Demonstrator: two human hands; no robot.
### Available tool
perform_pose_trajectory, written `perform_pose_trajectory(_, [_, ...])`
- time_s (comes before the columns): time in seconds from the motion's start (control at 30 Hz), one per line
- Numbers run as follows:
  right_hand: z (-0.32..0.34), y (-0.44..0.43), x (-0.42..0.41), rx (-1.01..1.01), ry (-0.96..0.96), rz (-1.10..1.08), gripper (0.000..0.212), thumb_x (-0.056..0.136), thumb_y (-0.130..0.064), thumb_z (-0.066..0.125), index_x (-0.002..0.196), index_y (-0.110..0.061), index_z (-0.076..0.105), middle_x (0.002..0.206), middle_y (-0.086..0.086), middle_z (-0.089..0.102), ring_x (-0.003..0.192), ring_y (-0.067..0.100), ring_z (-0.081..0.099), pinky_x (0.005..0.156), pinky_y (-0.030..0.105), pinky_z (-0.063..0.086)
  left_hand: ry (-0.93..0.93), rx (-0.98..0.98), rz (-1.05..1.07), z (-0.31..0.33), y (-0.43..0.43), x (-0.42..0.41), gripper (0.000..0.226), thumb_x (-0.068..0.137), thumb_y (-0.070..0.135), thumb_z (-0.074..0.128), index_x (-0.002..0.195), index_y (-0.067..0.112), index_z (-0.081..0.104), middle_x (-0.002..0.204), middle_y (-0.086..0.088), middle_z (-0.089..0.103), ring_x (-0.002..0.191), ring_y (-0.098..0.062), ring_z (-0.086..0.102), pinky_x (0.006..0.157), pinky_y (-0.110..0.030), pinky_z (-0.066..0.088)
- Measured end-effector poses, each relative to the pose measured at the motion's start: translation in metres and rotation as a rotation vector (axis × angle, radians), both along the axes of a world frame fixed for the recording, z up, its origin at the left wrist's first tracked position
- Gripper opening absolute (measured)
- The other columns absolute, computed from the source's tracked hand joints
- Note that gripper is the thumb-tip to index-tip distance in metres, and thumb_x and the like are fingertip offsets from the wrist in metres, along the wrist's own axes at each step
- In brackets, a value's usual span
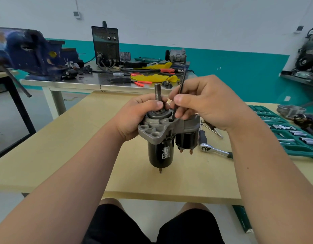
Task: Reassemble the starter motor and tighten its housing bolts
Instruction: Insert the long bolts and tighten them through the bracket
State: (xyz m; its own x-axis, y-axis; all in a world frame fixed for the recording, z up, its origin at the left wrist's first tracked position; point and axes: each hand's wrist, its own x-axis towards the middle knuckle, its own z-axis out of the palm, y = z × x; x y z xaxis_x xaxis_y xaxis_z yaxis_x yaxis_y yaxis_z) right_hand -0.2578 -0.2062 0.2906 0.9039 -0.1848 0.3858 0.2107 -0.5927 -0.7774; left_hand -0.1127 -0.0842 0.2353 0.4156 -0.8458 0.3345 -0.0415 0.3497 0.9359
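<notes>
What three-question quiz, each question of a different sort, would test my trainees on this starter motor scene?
1. True or false: the left hand grips the starter motor with its shaft pointing up.
2. What does the right hand hold? A hammer; B hex key; C spanner.
3. Fill in: the ratchet lies on the table to the motor's ____.
Key: 1 true; 2 B; 3 right.

Person at the bench — bare arms [69, 176], black shorts [117, 226]
Left hand [134, 118] and right hand [205, 106] are bare, thumbnails trimmed short — the shorts end above bare knees [109, 202].
</notes>
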Motion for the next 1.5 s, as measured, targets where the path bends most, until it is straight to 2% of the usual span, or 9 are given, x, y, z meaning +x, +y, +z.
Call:
perform_pose_trajectory(0.1, [-0.011, 0.008, 0.008, -0.217, -0.127, -0.259, 0.026, 0.081, -0.031, 0.073, 0.067, -0.018, 0.057, 0.055, -0.002, 0.059, 0.048, 0.003, 0.052, 0.045, 0.020, 0.044, -0.020, -0.005, -0.007, -0.001, 0.001, 0.001, 0.030, 0.089, 0.004, 0.052, 0.079, 0.020, 0.075, 0.075, -0.004, 0.071, 0.066, -0.015, 0.068, 0.059, -0.024, 0.054])
perform_pose_trajectory(0.2, [-0.014, 0.012, 0.010, -0.266, -0.156, -0.329, 0.025, 0.080, -0.040, 0.072, 0.071, -0.023, 0.057, 0.060, -0.003, 0.056, 0.051, 0.004, 0.047, 0.047, 0.023, 0.043, -0.013, -0.006, -0.020, 0.000, 0.002, -0.001, 0.034, 0.091, 0.001, 0.047, 0.079, 0.018, 0.074, 0.077, -0.006, 0.071, 0.067, -0.017, 0.068, 0.060, -0.025, 0.054])
perform_pose_trajectory(0.3, [-0.006, 0.008, 0.005, -0.094, -0.059, -0.139, 0.004, 0.090, -0.025, 0.064, 0.088, -0.023, 0.061, 0.063, -0.006, 0.065, 0.052, 0.006, 0.058, 0.049, 0.020, 0.048, -0.008, -0.002, 0.006, 0.000, 0.001, -0.001, 0.014, 0.085, 0.006, 0.055, 0.088, 0.010, 0.068, 0.079, -0.007, 0.069, 0.068, -0.017, 0.065, 0.062, -0.026, 0.053])
perform_pose_trajectory(0.4, [0.003, 0.002, -0.001, 0.052, 0.020, 0.044, 0.015, 0.097, -0.008, 0.052, 0.095, -0.019, 0.062, 0.080, -0.001, 0.072, 0.063, 0.017, 0.068, 0.058, 0.027, 0.058, 0.003, 0.014, 0.016, 0.000, 0.000, 0.000, 0.017, 0.077, 0.011, 0.055, 0.091, 0.007, 0.062, 0.078, -0.006, 0.066, 0.068, -0.017, 0.062, 0.062, -0.025, 0.051])
perform_pose_trajectory(0.5, [0.007, 0.004, -0.001, -0.033, -0.007, 0.022, 0.016, 0.094, -0.007, 0.056, 0.085, -0.017, 0.065, 0.078, 0.002, 0.072, 0.063, 0.014, 0.069, 0.057, 0.026, 0.058, 0.014, 0.007, 0.016, 0.000, 0.001, 0.001, 0.019, 0.076, 0.011, 0.055, 0.093, 0.007, 0.062, 0.078, -0.005, 0.068, 0.068, -0.016, 0.064, 0.062, -0.025, 0.052])
perform_pose_trajectory(0.63, [-0.007, 0.013, 0.012, -0.216, -0.185, -0.252, 0.029, 0.082, -0.025, 0.073, 0.064, -0.024, 0.050, 0.050, -0.003, 0.056, 0.044, 0.003, 0.053, 0.043, 0.017, 0.042, 0.006, -0.007, 0.006, 0.000, 0.001, -0.001, 0.015, 0.080, 0.008, 0.055, 0.084, 0.011, 0.068, 0.077, -0.007, 0.070, 0.066, -0.017, 0.067, 0.059, -0.025, 0.054])
perform_pose_trajectory(0.87, [0.000, 0.006, 0.004, 0.027, -0.044, 0.014, 0.013, 0.092, -0.010, 0.061, 0.098, -0.021, 0.062, 0.082, -0.002, 0.073, 0.059, 0.015, 0.066, 0.054, 0.023, 0.054, -0.011, -0.016, -0.005, 0.001, 0.001, -0.002, 0.022, 0.081, 0.008, 0.054, 0.074, 0.018, 0.072, 0.071, -0.003, 0.068, 0.063, -0.014, 0.063, 0.058, -0.023, 0.051])
perform_pose_trajectory(1.13, [0.005, 0.009, 0.004, -0.075, -0.066, -0.019, 0.010, 0.091, -0.008, 0.062, 0.084, -0.011, 0.067, 0.075, 0.012, 0.071, 0.060, 0.014, 0.068, 0.055, 0.028, 0.058, -0.001, -0.029, -0.014, 0.000, 0.003, 0.000, 0.024, 0.079, 0.010, 0.054, 0.075, 0.020, 0.075, 0.075, -0.002, 0.070, 0.066, -0.013, 0.065, 0.060, -0.023, 0.052])
perform_pose_trajectory(1.5, [0.017, 0.005, 0.006, -0.193, 0.096, 0.050, 0.022, 0.097, -0.007, 0.052, 0.092, -0.021, 0.069, 0.082, 0.004, 0.073, 0.072, 0.016, 0.072, 0.066, 0.028, 0.059, -0.008, 0.002, 0.022, -0.001, 0.002, 0.000, 0.012, 0.085, 0.004, 0.055, 0.080, 0.011, 0.064, 0.071, -0.005, 0.065, 0.062, -0.015, 0.061, 0.059, -0.023, 0.051])
